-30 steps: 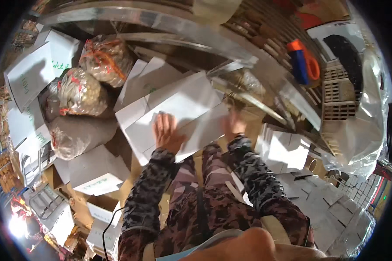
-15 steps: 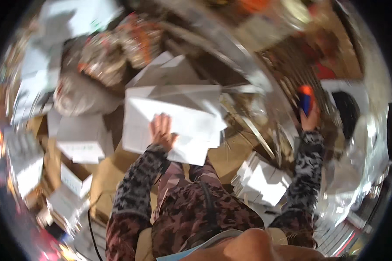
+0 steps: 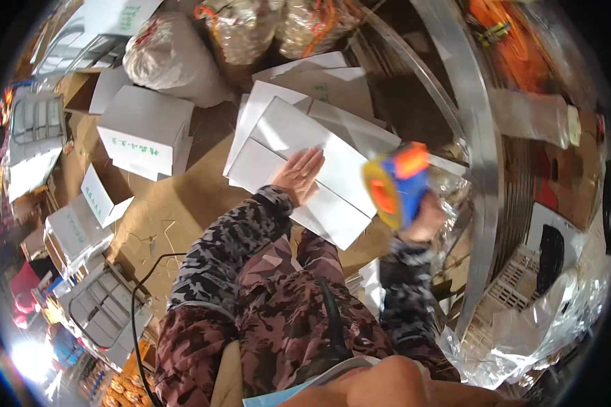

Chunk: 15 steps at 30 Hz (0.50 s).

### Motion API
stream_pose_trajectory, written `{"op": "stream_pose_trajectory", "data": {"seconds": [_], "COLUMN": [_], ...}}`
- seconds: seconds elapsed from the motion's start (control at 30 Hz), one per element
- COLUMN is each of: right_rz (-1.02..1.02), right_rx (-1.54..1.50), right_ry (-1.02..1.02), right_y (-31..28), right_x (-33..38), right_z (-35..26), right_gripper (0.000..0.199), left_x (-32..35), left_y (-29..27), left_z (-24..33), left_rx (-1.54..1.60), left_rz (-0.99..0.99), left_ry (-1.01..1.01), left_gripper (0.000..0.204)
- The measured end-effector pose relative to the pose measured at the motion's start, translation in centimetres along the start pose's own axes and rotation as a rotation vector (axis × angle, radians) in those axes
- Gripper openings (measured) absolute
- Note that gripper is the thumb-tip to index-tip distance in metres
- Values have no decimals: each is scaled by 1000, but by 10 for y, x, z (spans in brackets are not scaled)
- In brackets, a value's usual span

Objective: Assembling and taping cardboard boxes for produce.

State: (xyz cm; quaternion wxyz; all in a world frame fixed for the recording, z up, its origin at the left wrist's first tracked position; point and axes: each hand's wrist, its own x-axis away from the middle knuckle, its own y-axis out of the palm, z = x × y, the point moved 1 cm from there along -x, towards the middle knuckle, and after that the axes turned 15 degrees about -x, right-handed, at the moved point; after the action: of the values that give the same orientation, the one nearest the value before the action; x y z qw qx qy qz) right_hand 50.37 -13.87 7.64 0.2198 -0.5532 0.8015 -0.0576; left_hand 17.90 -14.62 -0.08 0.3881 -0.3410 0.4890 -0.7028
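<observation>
The left hand (image 3: 300, 178) lies flat on one carton (image 3: 343, 169); the right hand (image 3: 426, 218) grips one tape dispenser (image 3: 407, 182); three bags (image 3: 176, 64) lie beyond. The carton is white, the dispenser blue-and-orange.

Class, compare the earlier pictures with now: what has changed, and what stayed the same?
The right hand went from the right end of the white carton to the blue-and-orange tape dispenser, took hold of it and brought it leftward, near the carton. The left hand stays on the carton.
</observation>
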Motion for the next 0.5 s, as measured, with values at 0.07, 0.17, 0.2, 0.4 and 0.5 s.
{"op": "stream_pose_trajectory", "data": {"seconds": [0.07, 0.17, 0.2, 0.4, 0.5], "right_rz": [-72, -288, -299, -300, -428], "right_rx": [-724, -762, -756, -798, -540], "right_ry": [286, 461, 475, 547, 309], "right_y": [96, 151, 161, 157, 148], "right_x": [18, 44, 48, 54, 45], "right_z": [-40, -59, -59, -8, -21], "right_gripper": [34, 36, 36, 40, 48], "left_x": [17, 46, 40, 51, 53], "left_y": [-15, -27, -43, -27, -48], "left_z": [-32, -63, -55, -64, -62], "left_rx": [-59, -189, -122, 51, 431], "left_rz": [-27, -35, -110, 47, 331], "left_ry": [-6, -328, -338, -206, -202], "left_gripper": [86, 89, 88, 83, 85]}}
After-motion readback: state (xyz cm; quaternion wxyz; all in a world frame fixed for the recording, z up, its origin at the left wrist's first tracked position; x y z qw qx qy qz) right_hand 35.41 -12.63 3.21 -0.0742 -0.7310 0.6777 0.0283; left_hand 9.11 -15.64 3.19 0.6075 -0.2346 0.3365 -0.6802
